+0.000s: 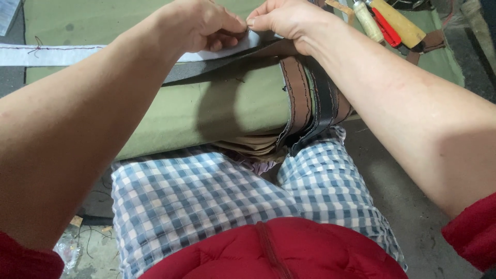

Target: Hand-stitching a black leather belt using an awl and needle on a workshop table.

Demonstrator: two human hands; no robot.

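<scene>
Seemingly mid-stitch along a strap edge: left hand and right hand, fingertips nearly touching, both pinching the white webbing strap atop the olive canvas. Brown and black leather straps draped over the canvas fold, right of the pinch. Next, likely careful pulling of thread. Tools beyond the right hand; no containers visible.

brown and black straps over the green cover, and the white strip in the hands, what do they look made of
Brown strap and black strap: probably leather or a faux version, smooth with a slight sheen, stitch lines along the edges. White strip, pinched by the left hand and right hand: matte, likely woven tape or stiff fabric, with red thread on it. Green cover: looks like dull canvas cloth.
</scene>
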